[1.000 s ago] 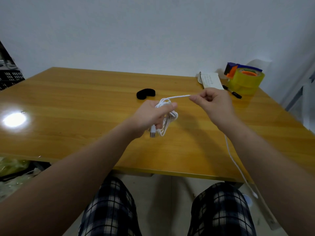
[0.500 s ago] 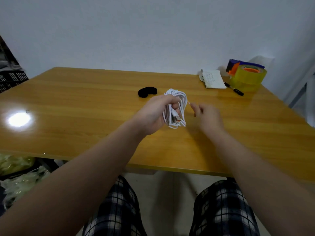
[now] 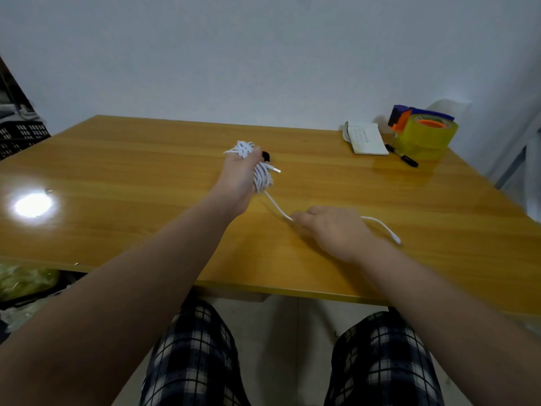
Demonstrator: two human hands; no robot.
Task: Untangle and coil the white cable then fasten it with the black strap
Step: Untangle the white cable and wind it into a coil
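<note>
Where the white cable (image 3: 261,179) is bunched into a coil, the left hand (image 3: 238,174) grips it with fingers wrapped round the loops, over the middle of the wooden table (image 3: 131,177). A few loops fan out above the knuckles, and a USB plug (image 3: 276,170) pokes out to the right. From the bottom of the coil a loose tail runs toward the near edge and passes under the right hand (image 3: 332,230), which lies low on the tabletop with its fingers curled over the strand. The tail comes out on the far side of that hand and ends in a small connector (image 3: 396,239) lying on the wood.

The black strap (image 3: 265,156) sits just behind the left hand, which hides most of it; only a dark corner shows.

At the far right corner lie a white notepad (image 3: 367,139), a black marker (image 3: 402,159) just beside it, and a tape dispenser (image 3: 424,133) holding a yellowish roll, all well apart from the hands. A bright lamp glare (image 3: 33,205) marks the left side of the top. A dark crate (image 3: 20,136) stands beyond the left edge. The near edge runs just below both forearms, with plaid trousers (image 3: 193,356) under it. Bare wood stretches broadly to the left and between the hands and the right corner.
</note>
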